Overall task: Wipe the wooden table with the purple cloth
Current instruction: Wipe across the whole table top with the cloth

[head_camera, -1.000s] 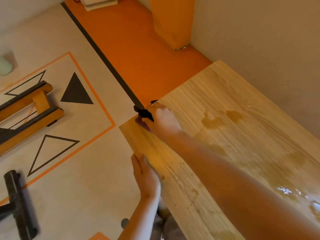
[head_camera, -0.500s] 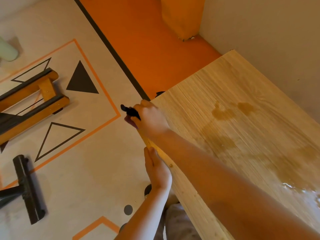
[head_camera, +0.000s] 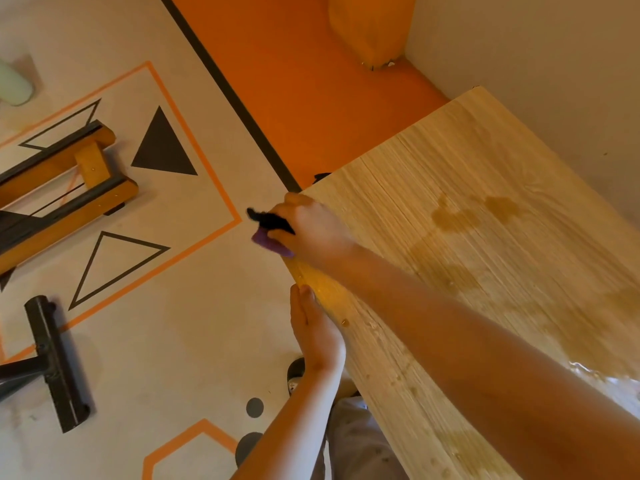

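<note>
The wooden table (head_camera: 485, 271) fills the right side, with darker wet patches on its top. At its near left corner my right hand (head_camera: 311, 230) is closed around the purple cloth (head_camera: 268, 242); only a small purple fold and a dark strip stick out past the table's edge. My left hand (head_camera: 317, 334) lies flat against the table's left edge, just below the right hand, fingers together and holding nothing.
A wooden bench (head_camera: 62, 188) stands on the patterned floor at left. A black stand foot (head_camera: 55, 362) lies lower left. An orange floor strip (head_camera: 311, 98) and a wall (head_camera: 536, 64) border the table's far side.
My right hand has slid the cloth from on top of the table's corner out over its left edge. My left hand has stayed on the edge. The view has shifted slightly.
</note>
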### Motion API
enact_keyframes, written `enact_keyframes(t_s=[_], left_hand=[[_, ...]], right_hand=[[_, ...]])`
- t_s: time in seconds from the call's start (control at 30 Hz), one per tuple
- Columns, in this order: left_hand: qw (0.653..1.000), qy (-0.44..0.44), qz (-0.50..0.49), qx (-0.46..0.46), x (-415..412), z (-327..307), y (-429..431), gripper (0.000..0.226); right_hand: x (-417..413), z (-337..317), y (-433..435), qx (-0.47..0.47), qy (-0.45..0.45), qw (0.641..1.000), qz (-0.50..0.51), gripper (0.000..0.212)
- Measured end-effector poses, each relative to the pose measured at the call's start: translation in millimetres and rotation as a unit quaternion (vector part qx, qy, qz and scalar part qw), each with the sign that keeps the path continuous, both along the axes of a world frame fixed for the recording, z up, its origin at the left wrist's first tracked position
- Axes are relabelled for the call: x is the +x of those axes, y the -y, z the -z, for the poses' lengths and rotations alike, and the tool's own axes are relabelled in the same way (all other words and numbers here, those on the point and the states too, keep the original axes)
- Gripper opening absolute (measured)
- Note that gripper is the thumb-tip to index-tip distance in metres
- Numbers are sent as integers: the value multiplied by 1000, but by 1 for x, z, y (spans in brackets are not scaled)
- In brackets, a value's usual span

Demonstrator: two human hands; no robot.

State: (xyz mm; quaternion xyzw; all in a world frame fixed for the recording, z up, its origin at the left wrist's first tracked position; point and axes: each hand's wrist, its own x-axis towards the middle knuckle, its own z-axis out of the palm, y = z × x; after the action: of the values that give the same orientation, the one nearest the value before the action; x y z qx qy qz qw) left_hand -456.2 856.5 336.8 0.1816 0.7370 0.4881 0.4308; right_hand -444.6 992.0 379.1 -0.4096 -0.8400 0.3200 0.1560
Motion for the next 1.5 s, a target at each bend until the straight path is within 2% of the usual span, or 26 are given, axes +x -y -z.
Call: enact_keyframes(t_s=[0.07, 0.13, 0.2, 0.37, 0.47, 0.57, 0.63, 0.7, 0.8, 0.87, 0.97, 1.03, 1.1, 1.17, 1.23, 1.3, 1.37, 1.4, 1.5], left_hand=[[1000, 4, -6, 12, -1, 3, 1, 42], [1000, 3, -10, 17, -1, 5, 2, 36], [1000, 2, -11, 17, -1, 6, 2, 30], [1000, -3, -23, 8, -4, 5, -2, 28], [1000, 1, -15, 17, -2, 3, 0, 27], [1000, 5, 0, 17, 0, 4, 2, 52], [1000, 0, -1, 29, 0, 4, 0, 55], [999, 0, 4, 32, -1, 4, 1, 51], [999, 44, 8, 27, -9, 3, 1, 23], [998, 59, -6, 30, -27, 4, -4, 25], [999, 0, 0, 34, -70, 3, -23, 26], [995, -63, 46, 60, -96, 0, -39, 20], [974, -170, 127, 81, -114, -7, -64, 22], [928, -288, 214, 97, -121, -12, -96, 28], [887, -344, 290, 102, -117, -15, -126, 31], [854, -373, 355, 77, -108, -12, -145, 31], [794, -461, 394, 35, -101, -7, -150, 35], [776, -491, 394, 27, -100, -6, -150, 40], [781, -486, 389, 47, -102, -7, -147, 45]], right_hand=[[23, -2, -18, -9, 7, 999, 53, 21], [46, 1, -32, 3, 9, 990, 143, 22], [51, 2, -25, 10, 6, 983, 186, 22], [12, 5, 39, 1, -38, 998, 54, 27], [21, 3, 29, -1, -19, 999, 40, 23], [57, -1, -4, -2, -8, 992, 129, 14], [77, 0, -18, 8, 7, 973, 232, 13], [80, 0, -12, 20, 20, 963, 268, 15], [56, 1, 28, 6, -27, 982, 188, 16], [36, 4, 59, 1, -38, 990, 135, 19], [32, 5, 69, -2, -38, 993, 113, 18], [50, 1, 52, -13, -55, 990, 127, 13], [79, -1, 28, 6, -28, 979, 200, 15], [105, 0, 9, 9, 24, 961, 275, 19], [111, 0, 8, 5, 39, 951, 306, 18], [99, -2, 24, 3, 31, 958, 286, 17], [77, -2, 51, -7, 4, 976, 218, 13], [68, -2, 64, -18, -13, 983, 181, 10], [57, -1, 79, -44, -35, 990, 131, 9]])
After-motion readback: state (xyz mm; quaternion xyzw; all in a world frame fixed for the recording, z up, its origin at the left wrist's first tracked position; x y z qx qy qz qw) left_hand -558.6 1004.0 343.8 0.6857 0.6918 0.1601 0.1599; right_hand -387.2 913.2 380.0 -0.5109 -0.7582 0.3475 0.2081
